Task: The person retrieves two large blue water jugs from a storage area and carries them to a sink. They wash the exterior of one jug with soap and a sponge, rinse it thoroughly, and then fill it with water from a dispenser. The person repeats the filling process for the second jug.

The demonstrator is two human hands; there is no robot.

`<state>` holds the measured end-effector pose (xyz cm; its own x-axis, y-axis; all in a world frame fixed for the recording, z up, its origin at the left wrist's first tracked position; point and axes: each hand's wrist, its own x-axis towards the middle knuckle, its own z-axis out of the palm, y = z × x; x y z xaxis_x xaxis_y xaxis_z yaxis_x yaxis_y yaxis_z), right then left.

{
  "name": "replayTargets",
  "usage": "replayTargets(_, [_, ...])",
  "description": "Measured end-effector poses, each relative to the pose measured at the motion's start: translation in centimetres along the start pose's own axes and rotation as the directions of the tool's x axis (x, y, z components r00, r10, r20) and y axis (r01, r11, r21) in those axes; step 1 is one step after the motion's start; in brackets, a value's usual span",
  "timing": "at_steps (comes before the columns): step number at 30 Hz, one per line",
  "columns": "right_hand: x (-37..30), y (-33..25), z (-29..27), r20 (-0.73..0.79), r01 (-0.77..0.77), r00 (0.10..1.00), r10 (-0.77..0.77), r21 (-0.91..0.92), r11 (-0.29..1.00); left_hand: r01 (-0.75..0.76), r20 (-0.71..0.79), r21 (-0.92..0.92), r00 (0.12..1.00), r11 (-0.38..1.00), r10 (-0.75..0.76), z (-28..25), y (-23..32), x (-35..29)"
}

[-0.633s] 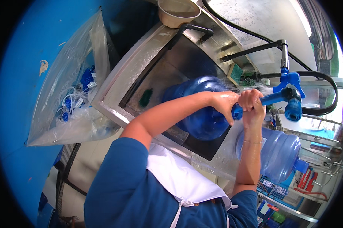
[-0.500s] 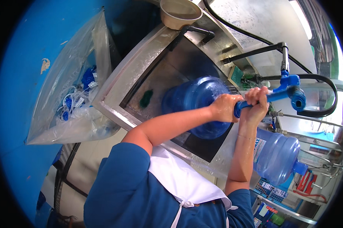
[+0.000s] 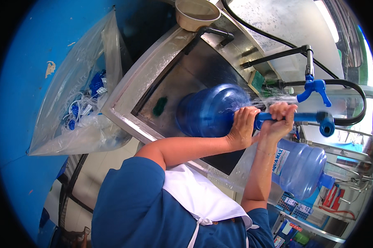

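Observation:
A blue water jug (image 3: 213,109) lies on its side in the dark sink basin (image 3: 186,68), its mouth end toward the right. My left hand (image 3: 241,127) is closed around the neck end of the jug. A blue pipe-like tube (image 3: 308,117) with an open elbow end runs into the area of the jug's mouth; my right hand (image 3: 278,118) has its fingers wrapped round it. How far the tube goes in is hidden by my hands. From the blue-handled tap (image 3: 313,87) above, water sprays onto the jug's shoulder.
A second clear blue jug (image 3: 300,167) lies sideways at the right. At the left hangs a clear plastic bag (image 3: 85,99) with blue items. A green scouring pad (image 3: 159,106) is in the basin, a sponge (image 3: 257,81) on its ledge, and a beige tub (image 3: 197,16) beyond.
The tube has swung downward, away from the tap, which now shows spraying water. My left hand has shifted slightly downward and its fingers now point upward along the jug's neck.

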<state>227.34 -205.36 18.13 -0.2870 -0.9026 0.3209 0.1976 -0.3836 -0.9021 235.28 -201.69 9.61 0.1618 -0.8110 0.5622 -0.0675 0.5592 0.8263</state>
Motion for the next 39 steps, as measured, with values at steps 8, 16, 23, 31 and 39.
replayTargets(8, [4.1,-18.3,1.2,-0.162,0.150,0.979,-0.123,0.166,0.975,-0.116,0.369,-0.174,0.913,0.978,0.174,1.3,-3.1,5.3])
replayTargets(16, [-1.0,-2.3,-0.1,-0.130,-0.226,0.972,0.195,-0.291,0.930,-0.144,0.233,-0.087,0.959,0.986,0.161,2.3,-2.6,4.6])
replayTargets(23, [0.0,-1.2,-2.2,0.408,-0.178,0.906,0.114,0.122,0.976,0.244,0.775,-0.428,0.595,0.870,0.213,0.1,-4.6,7.9])
replayTargets(31, [-0.7,-2.0,-0.9,-0.122,-0.033,0.992,0.045,0.093,0.995,-0.010,0.177,-0.008,0.984,1.000,0.011,1.4,0.9,1.5])
replayTargets(39, [-0.5,-1.1,-1.2,0.152,-0.052,0.988,0.026,0.167,0.985,0.060,0.630,-0.276,0.765,0.959,0.134,1.8,-3.9,6.8])
